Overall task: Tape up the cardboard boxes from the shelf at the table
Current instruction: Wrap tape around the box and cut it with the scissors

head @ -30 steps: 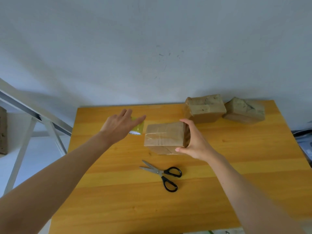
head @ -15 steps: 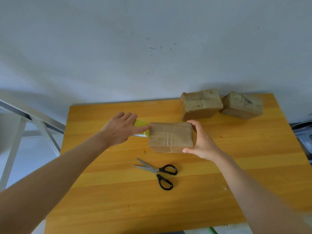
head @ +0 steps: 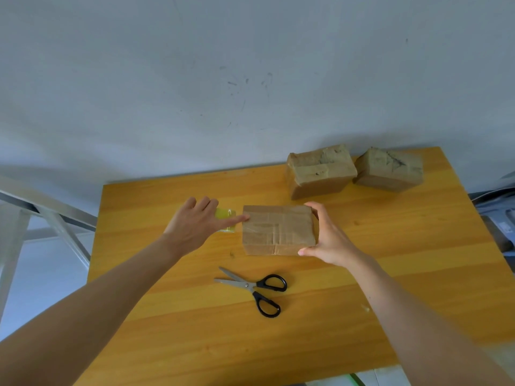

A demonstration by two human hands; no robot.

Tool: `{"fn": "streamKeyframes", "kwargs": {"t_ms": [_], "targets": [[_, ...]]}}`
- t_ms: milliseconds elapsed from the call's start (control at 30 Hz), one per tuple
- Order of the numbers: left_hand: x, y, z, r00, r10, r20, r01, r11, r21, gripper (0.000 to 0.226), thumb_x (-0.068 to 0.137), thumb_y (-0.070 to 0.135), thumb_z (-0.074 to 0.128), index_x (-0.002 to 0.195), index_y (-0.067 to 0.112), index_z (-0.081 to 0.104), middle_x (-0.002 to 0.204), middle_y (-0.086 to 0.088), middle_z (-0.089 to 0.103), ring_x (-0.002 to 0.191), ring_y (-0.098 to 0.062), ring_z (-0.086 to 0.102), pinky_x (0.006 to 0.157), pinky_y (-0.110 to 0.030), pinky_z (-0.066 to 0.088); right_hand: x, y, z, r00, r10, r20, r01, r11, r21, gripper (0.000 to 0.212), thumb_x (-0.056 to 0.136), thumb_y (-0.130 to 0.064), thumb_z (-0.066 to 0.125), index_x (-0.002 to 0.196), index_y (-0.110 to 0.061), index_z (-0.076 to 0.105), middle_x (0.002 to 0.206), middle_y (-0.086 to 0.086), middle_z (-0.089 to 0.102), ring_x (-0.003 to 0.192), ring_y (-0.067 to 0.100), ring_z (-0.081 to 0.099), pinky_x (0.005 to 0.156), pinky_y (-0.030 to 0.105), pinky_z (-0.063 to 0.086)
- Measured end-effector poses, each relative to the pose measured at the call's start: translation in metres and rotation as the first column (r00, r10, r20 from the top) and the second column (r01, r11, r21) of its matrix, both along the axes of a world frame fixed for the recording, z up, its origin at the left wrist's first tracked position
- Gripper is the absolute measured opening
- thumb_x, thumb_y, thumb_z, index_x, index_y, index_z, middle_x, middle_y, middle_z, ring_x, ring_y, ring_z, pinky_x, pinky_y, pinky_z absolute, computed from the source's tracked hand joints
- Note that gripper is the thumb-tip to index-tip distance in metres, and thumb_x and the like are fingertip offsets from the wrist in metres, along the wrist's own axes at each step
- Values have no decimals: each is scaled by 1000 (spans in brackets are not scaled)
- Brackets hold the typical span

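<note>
My right hand (head: pixel 326 238) grasps the right end of the flat brown cardboard box (head: pixel 278 229), with the thumb on the near corner and the fingers curled round the far edge. My left hand (head: pixel 195 227) is released. Its fingers are straight, and one fingertip touches the box's upper left edge. It covers most of the yellow-green roll of tape (head: pixel 226 215), which lies just beside the box on its left. I cannot tell whether my palm touches the roll.

The box lies flat at the middle of the smooth orange-yellow wooden surface (head: pixel 418 274), whose grain runs in long pale and dark bands. Its top is a dull kraft rectangle, creased in a grid of fold lines and faintly glossy where strips cross it. The near face shows a vertical seam.

The steel scissors with black plastic loop handles (head: pixel 253 288) lie near me, blades parted and pointing left. At the back, against the scuffed grey wall (head: pixel 250 79), sit two blocky taped cardboard boxes (head: pixel 320 171), wrinkled and smudged with dark marks, their corners touching. A pale metal shelf frame (head: pixel 41 207) stands on the left.
</note>
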State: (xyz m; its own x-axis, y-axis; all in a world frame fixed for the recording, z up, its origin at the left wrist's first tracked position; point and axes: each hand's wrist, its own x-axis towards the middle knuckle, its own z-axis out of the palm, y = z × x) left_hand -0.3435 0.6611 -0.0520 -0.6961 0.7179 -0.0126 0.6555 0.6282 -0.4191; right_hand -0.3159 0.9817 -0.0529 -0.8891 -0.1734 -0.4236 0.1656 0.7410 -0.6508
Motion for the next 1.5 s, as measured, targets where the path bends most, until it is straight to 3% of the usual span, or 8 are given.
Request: {"fn": "streamKeyframes", "kwargs": {"t_ms": [233,433,667,900,1000,1133,1333,1500], "targets": [[2,9,-2,997,34,71,-30,998,-50,106,76,-5,62,151,42,4,86,-12,53,73,-25,45,63,-35,38,2,-2,1,999,41,-18,-40,996,74,108,71,-20,87,146,-32,10,149,1,33,127,26,47,99,41,47],[6,10,-5,996,35,78,-34,999,-14,104,76,-5,62,151,42,8,85,-12,52,74,-25,45,64,-35,38,-5,-24,21,949,305,-81,-261,903,341,138,65,-56,82,154,-17,-17,161,-2,-20,149,20,-15,122,45,-1],[13,4,-10,998,21,63,-25,997,67,103,69,-2,66,148,41,15,86,-12,55,75,-25,50,63,-35,42,-18,-114,16,833,551,-50,-423,692,585,123,70,-46,82,155,-8,1,160,11,14,147,29,18,122,47,14],[27,-24,-12,993,120,20,-121,953,279,83,54,-6,71,130,13,46,86,-10,58,75,-28,56,65,-37,47,-16,-134,20,818,557,-143,-408,737,540,101,65,-36,86,144,-11,27,143,7,37,128,28,40,110,43,30],[34,-25,-7,949,260,180,-314,849,426,85,49,-10,72,129,16,55,89,-8,59,78,-30,58,68,-38,47,-11,-134,26,849,501,-167,-385,804,454,101,65,-40,86,142,-13,27,140,4,38,125,27,41,109,41,29],[36,-24,2,729,321,605,-683,404,609,61,77,-8,53,133,15,48,121,-6,57,99,-32,56,69,-33,40,-9,-132,40,917,353,-188,-289,909,299,102,65,-34,89,144,-16,26,142,3,38,130,26,36,115,46,26],[27,-33,19,787,268,556,-617,383,688,64,76,-11,49,134,16,46,120,-9,52,91,-35,56,56,-33,39,-12,-134,45,946,231,-228,-182,959,217,108,57,-33,93,144,-33,29,141,3,28,133,25,25,113,50,29],[32,-40,38,836,271,477,-548,386,742,72,70,-14,53,135,15,48,111,-9,54,83,-34,56,52,-33,42,-16,-143,56,943,179,-281,-140,978,152,104,59,-26,92,144,-29,31,134,2,42,120,22,46,102,45,41]]}}
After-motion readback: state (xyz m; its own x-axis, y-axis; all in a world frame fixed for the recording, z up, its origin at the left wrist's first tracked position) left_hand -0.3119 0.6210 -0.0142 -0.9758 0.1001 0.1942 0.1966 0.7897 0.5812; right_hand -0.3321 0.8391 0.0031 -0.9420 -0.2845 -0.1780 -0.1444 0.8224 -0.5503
